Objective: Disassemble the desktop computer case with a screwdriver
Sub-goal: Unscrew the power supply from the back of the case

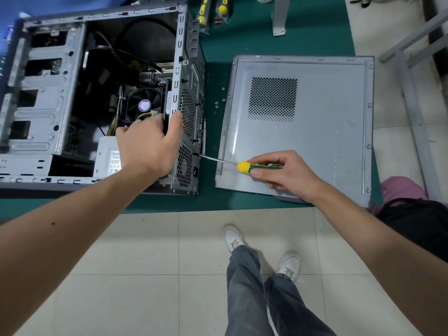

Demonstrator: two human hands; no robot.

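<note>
The computer case (97,93) lies on its side, open face up, on the green mat (278,44), occupying the left portion of the table. The left hand (148,144) grips the rear edge of the case, thumb over the rim and fingers curled inside. The right hand (286,173) pinches the green-and-yellow handle of the screwdriver (232,163), which extends leftward; its tip meets the rear panel beside the power supply (109,161). The removed side panel (315,129) lies flat just beside the case, under the right hand. Several loose screws (219,103) rest between case and panel.
</note>
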